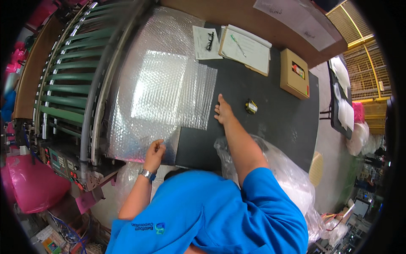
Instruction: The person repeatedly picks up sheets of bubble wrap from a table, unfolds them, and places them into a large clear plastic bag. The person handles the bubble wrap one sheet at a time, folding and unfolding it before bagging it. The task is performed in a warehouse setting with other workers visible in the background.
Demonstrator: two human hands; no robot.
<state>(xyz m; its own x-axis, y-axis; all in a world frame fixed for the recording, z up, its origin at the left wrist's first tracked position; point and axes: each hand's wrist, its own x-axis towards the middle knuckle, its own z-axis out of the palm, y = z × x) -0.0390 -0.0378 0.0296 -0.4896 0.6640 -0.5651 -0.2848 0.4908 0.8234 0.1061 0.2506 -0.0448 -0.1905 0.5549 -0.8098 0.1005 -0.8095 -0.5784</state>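
A large sheet of clear bubble wrap (158,29) covers the left part of the black table. On top of it lies a smaller bubble wrap piece (169,89), flat, its right part extending over the bare tabletop. My right hand (223,111) is beside that piece's right edge, fingers apart and slightly bent, with nothing in it. Over the near end of the large sheet is my left hand (155,152), a watch on its wrist. Its fingers are loosely bent, and I see nothing held in them. A black and yellow tape measure (251,106) sits right of my right hand.
A roller machine (67,76) with green rollers stands along the left. Toward the back lie glasses (209,41) on paper and a clipboard (247,48) with a pen. A cardboard box (294,74) stands at right. Clear plastic (292,169) bunches by my right arm.
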